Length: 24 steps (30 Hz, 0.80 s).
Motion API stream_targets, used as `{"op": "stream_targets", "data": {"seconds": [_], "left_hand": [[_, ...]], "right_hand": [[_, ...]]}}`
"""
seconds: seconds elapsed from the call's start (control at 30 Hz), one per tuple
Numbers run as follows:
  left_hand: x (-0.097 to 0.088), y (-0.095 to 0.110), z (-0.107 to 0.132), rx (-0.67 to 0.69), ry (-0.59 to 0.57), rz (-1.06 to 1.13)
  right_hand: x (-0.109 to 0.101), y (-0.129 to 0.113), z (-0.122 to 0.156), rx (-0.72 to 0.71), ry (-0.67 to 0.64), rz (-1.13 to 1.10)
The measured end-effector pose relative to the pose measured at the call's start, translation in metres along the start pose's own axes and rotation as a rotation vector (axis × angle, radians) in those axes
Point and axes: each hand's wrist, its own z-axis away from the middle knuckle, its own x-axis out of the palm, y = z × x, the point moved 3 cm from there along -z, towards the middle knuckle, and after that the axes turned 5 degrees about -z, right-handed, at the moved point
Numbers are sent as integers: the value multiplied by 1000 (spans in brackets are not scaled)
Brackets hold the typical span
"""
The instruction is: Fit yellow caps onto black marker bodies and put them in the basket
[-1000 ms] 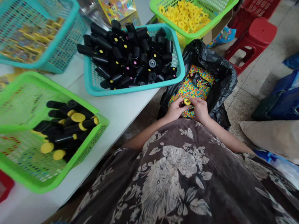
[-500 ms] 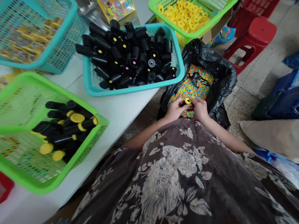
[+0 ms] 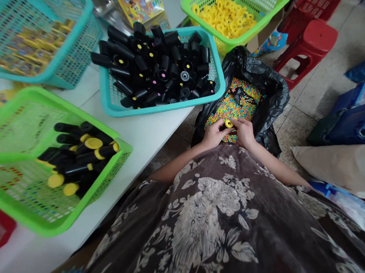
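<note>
Over a black plastic bag (image 3: 270, 87) full of small multicoloured beads (image 3: 237, 101), both my hands meet at a small yellow ring-shaped cap (image 3: 228, 124) with a dark centre. My left hand (image 3: 213, 134) is closed round a dark piece under the cap, mostly hidden by the fingers; it looks like one of the black tubes. The fingers of my right hand (image 3: 244, 131) pinch the cap from the other side. To the left, a turquoise basket (image 3: 161, 110) is heaped with black tubes (image 3: 142, 63). Loose yellow rings (image 3: 225, 18) fill a green basket (image 3: 253, 35) beyond the bag.
Black tubes with yellow caps (image 3: 94, 143) lie in a green basket (image 3: 55, 230) on the white table (image 3: 140, 142). Another turquoise basket (image 3: 71, 69) holds yellow packets (image 3: 34, 48). A red stool (image 3: 321, 37), blue bins (image 3: 349, 113) and a pale sack (image 3: 340, 165) stand at right.
Almost nothing differs. The view has shifted very slightly, and both hands stay together at the yellow cap above the beads.
</note>
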Motion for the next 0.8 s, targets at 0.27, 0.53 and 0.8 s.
{"op": "stream_targets", "data": {"seconds": [0.27, 0.53, 0.8], "left_hand": [[1, -4, -1, -34, -29, 68], [2, -4, -2, -56, -27, 91], [2, -6, 1, -230, -89, 227]], "right_hand": [[0, -3, 1, 43, 45, -40], [1, -1, 1, 8, 28, 20], [2, 4, 0, -112, -25, 101]]}}
